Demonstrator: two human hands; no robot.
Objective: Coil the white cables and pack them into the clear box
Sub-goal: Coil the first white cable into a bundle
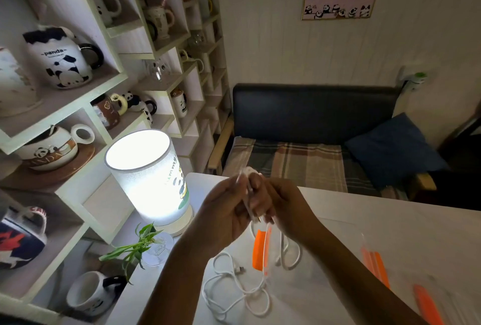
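White cable (248, 198) is pinched between both hands, raised above the bench (390, 223). The left hand (229, 210) and right hand (283, 204) meet, fingers closed on the cable's upper part, whose plug end pokes out just below them. From the hands the cable drops to loose loops (234, 290) lying on the bench under the left wrist. The clear box (346, 231), with orange clasps, sits beneath the right forearm. A lit lamp (149, 176) stands left of the left hand.
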